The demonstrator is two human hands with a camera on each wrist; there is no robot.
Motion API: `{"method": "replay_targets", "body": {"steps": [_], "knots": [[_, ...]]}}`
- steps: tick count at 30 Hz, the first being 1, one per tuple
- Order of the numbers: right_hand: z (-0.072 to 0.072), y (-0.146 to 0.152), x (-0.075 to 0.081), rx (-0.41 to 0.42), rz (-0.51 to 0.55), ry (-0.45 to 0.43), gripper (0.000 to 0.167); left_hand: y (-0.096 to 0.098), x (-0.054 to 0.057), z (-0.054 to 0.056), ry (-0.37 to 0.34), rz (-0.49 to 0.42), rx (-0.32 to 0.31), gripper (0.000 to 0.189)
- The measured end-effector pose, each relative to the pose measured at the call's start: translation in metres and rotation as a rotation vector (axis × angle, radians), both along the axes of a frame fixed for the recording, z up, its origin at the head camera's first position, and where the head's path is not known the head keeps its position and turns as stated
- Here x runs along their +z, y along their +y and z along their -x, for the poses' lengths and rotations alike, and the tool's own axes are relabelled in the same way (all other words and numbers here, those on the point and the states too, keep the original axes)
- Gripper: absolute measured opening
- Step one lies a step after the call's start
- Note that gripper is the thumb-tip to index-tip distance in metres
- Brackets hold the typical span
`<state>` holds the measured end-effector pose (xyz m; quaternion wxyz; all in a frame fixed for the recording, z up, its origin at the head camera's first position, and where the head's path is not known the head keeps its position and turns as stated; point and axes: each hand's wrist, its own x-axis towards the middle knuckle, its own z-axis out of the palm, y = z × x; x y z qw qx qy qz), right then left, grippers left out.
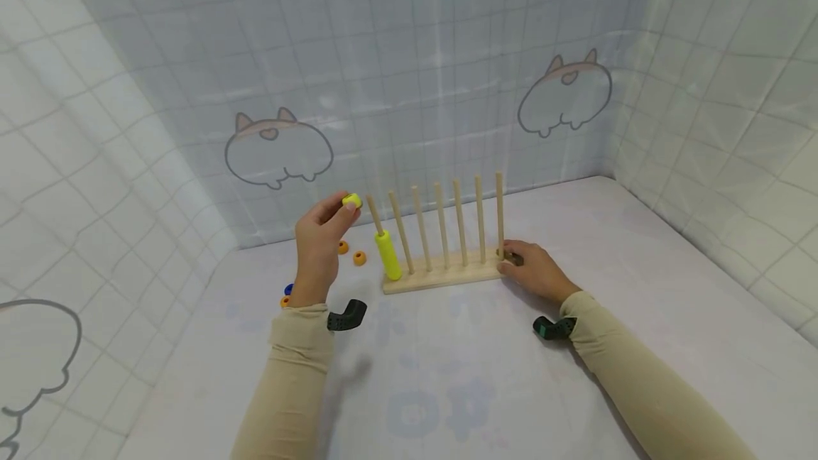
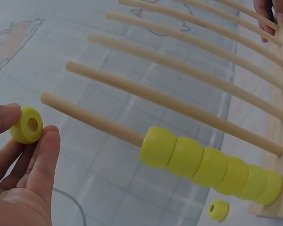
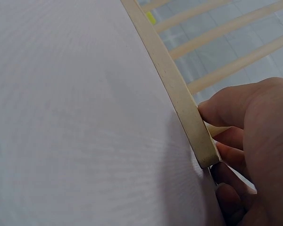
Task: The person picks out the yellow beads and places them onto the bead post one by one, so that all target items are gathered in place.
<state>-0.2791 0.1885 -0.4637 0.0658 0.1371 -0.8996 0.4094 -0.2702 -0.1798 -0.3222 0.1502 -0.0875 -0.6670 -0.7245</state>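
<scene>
My left hand (image 1: 317,233) pinches a yellow bead (image 2: 28,125) between thumb and fingers, its hole turned toward the tip of the leftmost peg (image 2: 92,117). A small gap separates bead and peg in the left wrist view. Several yellow beads (image 1: 388,255) are stacked on that peg, down at the wooden rack's base (image 1: 447,275). The rack's other upright pegs (image 1: 439,226) are bare. At the right end of the base, my right hand (image 1: 533,268) holds on, thumb (image 3: 226,106) at its edge and fingers around the end, partly hidden by the hand.
Loose orange beads (image 1: 359,258) lie on the table left of the rack. A blue bead (image 1: 290,289) and another orange bead (image 1: 285,301) are partly behind the left wrist. A patterned sheet (image 1: 409,91) hangs behind the rack, with more sheeting at both sides.
</scene>
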Motion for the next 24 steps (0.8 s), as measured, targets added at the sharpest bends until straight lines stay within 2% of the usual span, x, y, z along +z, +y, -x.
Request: {"method": "replay_targets", "body": {"steps": [13, 24], "knots": [[-0.002, 0.000, -0.002, 0.015, 0.003, 0.020, 0.043, 0.005, 0.008, 0.006, 0.020, -0.075, -0.049, 0.042], [-0.005, 0.000, 0.002, 0.011, 0.010, 0.015, 0.041, 0.008, 0.014, 0.011, 0.023, -0.059, -0.063, 0.043]]}}
